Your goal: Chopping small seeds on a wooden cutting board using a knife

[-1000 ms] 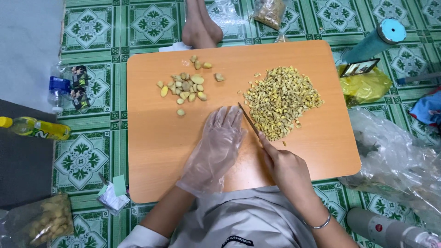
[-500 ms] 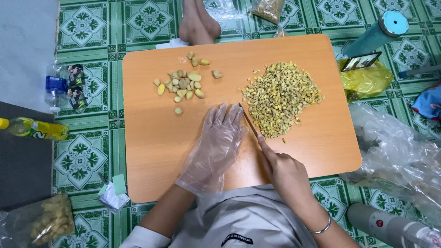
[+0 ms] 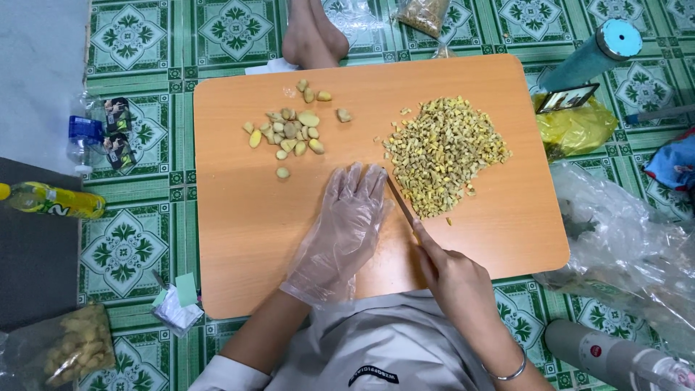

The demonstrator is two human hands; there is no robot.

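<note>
1. Looking down from the head view, the left hand [image 3: 344, 228] wears a thin see-through glove and lies flat on the orange board [image 3: 246, 239], fingers straight and a little apart, holding nothing
2. The right hand [image 3: 452, 279] is bare and its fingers are wrapped tight around the handle of a knife [image 3: 399, 201], with one finger lying along the top
3. The knife blade points far and a bit left, just right of the gloved fingertips, and its tip is near the left edge of the chopped pile [image 3: 443, 153]
4. The chopped pile is a big heap of small yellow bits on the far right part of the board
5. A small group of whole pale pieces [image 3: 289, 134] lies on the far left part of the board, well apart from the pile
6. A silver bracelet [image 3: 507, 371] is on the right wrist
7. On the green tiled floor [image 3: 127, 246], a yellow bottle [image 3: 54, 200] lies to the left, a teal tube [image 3: 590, 58] lies far right, and a yellow bag [image 3: 575, 129] sits just beside the board's right edge
</note>
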